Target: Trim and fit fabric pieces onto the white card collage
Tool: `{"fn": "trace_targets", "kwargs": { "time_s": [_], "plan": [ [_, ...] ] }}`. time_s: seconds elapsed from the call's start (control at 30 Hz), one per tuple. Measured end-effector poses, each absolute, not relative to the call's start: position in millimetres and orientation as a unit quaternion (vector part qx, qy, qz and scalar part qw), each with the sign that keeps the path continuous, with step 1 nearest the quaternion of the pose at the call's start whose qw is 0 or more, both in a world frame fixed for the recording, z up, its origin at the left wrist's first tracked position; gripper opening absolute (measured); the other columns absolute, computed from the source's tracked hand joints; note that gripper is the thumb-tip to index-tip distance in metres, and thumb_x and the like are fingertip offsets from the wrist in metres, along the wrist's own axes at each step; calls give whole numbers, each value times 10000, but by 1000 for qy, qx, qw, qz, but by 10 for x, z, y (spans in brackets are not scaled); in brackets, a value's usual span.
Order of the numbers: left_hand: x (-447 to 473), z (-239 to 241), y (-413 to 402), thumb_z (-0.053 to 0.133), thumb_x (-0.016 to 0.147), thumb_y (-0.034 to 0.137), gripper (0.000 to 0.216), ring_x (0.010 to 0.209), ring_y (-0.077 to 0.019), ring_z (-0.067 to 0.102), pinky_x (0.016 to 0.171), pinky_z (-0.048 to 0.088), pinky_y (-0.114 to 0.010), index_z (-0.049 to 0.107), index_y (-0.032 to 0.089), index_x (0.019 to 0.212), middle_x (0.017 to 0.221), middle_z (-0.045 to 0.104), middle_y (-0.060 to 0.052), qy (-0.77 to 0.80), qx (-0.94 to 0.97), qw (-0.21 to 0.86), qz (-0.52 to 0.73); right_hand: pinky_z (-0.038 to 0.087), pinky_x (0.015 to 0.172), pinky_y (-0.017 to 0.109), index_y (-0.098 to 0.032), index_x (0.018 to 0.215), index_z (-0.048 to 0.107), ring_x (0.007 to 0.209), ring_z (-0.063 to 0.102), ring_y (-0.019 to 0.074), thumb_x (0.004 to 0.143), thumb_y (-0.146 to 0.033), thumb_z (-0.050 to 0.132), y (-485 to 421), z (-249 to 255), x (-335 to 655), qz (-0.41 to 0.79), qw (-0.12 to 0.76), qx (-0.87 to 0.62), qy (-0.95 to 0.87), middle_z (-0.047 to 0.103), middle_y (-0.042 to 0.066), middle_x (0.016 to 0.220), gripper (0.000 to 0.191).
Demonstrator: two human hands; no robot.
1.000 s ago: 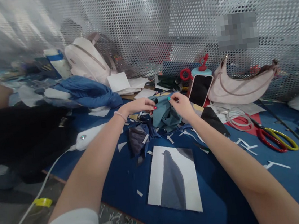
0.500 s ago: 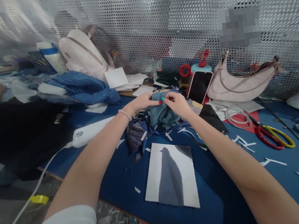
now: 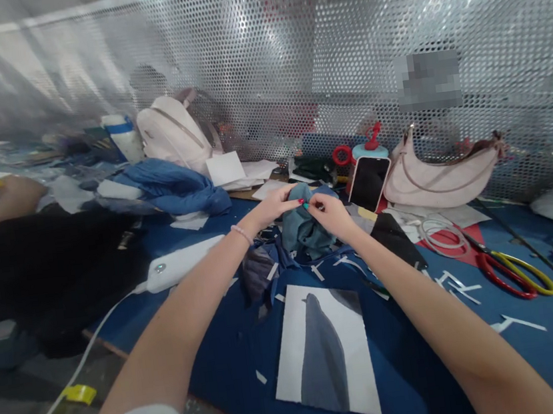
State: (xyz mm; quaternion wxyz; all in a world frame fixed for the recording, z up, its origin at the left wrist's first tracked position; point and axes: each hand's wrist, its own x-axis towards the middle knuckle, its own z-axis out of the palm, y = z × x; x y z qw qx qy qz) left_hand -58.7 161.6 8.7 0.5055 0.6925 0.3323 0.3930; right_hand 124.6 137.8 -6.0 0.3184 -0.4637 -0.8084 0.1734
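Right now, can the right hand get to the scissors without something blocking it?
Probably yes. The right hand is pinching the teal cloth, so it must let go first. The scissors lie in the open on the blue mat, with only paper strips between.

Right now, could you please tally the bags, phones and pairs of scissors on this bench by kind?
Bags: 2, a white backpack and a pale pink handbag
Phones: 1, the phone
Scissors: 1, the scissors
Total: 4
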Motion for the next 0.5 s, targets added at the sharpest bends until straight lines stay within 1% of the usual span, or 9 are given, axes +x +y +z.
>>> {"fn": "trace_targets", "kwargs": {
  "time_s": [0.07,0.17,0.23,0.3,0.4,0.5],
  "plan": [
    [-535,54,1624,736,761,252,515,987,-216,680,896,540,-313,635,148,1255,1084,731,-84,348,671,493,430,569,891,438,-182,1261,607,1057,647,226,981,-390,621,1369,-75,1240,168,313,-453,-818,627,88,1261,349],
    [-525,0,1647,681,806,214,655,778,-168,683,746,558,-279,495,160,1431,951,735,-59,385,632,478,473,567,895,438,-186,1263,607,1060,645,224,983,-388,618,1365,-104,1225,161,303,-438,-831,625,91,1268,345],
    [-557,-18,1659,670,815,195,689,629,-132,636,628,530,-236,453,145,1467,811,705,-22,411,610,467,490,566,897,438,-188,1262,607,1061,644,223,985,-387,616,1369,-114,1220,158,297,-433,-836,624,91,1270,342],
    [-592,-13,1661,667,818,180,679,551,-116,591,561,495,-206,462,125,1463,686,647,18,432,595,454,503,566,899,439,-188,1263,607,1063,644,223,985,-387,616,1374,-112,1224,155,289,-435,-839,624,91,1271,342],
    [-619,30,1640,650,828,163,627,566,-129,606,572,509,-206,506,129,1437,624,613,34,452,587,434,513,565,901,443,-186,1267,604,1067,643,226,983,-387,618,1376,-89,1244,155,272,-444,-840,623,92,1274,348],
    [-603,86,1599,620,857,166,573,646,-152,658,635,553,-238,533,153,1423,717,679,-4,461,589,427,508,566,897,444,-181,1270,602,1066,644,229,981,-388,623,1366,-61,1268,159,244,-448,-845,623,91,1271,356]
  ]
}}
